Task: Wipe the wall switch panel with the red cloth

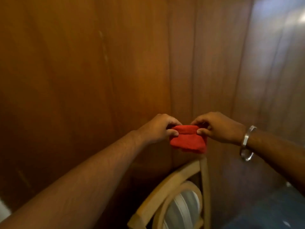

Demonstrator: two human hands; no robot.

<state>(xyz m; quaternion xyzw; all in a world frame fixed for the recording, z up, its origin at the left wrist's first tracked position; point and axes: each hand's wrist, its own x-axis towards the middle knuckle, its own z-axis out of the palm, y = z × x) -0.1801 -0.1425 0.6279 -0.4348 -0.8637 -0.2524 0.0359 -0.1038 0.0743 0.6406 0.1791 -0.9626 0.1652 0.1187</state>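
The red cloth (188, 139) (folded small) hangs pinched by its top edge, before wood panelling.

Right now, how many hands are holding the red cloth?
2. The left hand pinches the left upper edge of the folded red cloth; the right hand, with a silver metal bangle on its wrist, pinches the right upper edge.

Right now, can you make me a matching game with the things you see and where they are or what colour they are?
Things:
1. cloth
2. bangle
3. chair back
4. wall

Descriptions:
A. pale wood, curved, below the hands
B. red, pinched by the left hand and right hand
C. dark brown wood panels
D. silvery, on the right wrist

Pairs: 1-B, 2-D, 3-A, 4-C
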